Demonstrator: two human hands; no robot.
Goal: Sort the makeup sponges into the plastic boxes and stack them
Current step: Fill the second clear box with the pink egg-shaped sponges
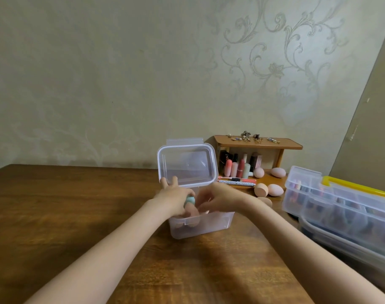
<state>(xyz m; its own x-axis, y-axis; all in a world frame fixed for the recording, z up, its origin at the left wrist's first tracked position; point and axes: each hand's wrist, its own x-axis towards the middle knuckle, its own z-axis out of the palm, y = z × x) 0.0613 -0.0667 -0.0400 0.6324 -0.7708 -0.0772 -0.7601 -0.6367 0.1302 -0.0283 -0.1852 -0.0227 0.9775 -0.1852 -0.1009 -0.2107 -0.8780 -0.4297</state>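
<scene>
Holding a soft, squishy, light teal sponge [189,200] in curled fingers, the left hand [174,199] is hovering over the clear box [211,224], while the right hand [215,198], at 3 o'clock of it, is curling its fingers, hold unclear.

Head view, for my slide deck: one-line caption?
Both hands work over an open clear plastic box, the left holding a teal sponge.

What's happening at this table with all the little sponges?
A person is packing makeup sponges into a clear plastic box on the wooden table. The left hand grips a teal sponge over the box and props its raised lid; the right hand reaches in beside it. Several peach sponges wait by a small shelf; other boxes sit stacked on the right.
</scene>
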